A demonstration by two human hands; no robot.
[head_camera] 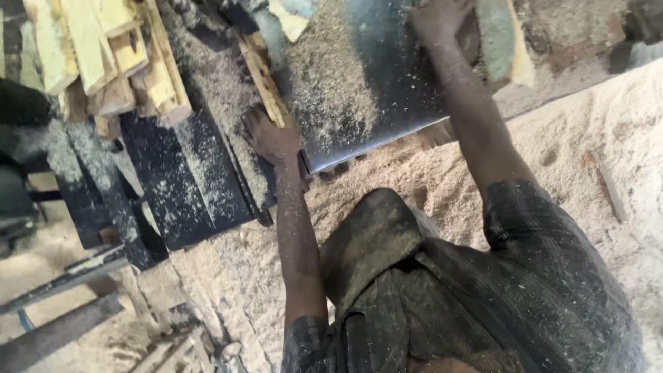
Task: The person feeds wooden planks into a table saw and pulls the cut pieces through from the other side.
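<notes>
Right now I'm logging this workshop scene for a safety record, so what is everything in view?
wooden strip: one, pale yellow, on the machine table under the left hand
machine table: one, dark metal, sawdust-strewn, upper centre
cut wood pieces: one pile, pale yellow, upper left
sawdust: thick layer, tan, covering the floor
metal bars: several, grey, lower left
left hand: one, dusty, on the strip's near end
right hand: one, dusty, reaching across the table at the top

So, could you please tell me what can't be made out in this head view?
- Right hand: fingers cut off by the top edge; grip unclear.
- Left hand: fingers curl by the wooden strip; contact unclear.
- Machine table: sawdust covers much; no blade visible.
- Stacked wood offcuts: cut off at top.
</notes>
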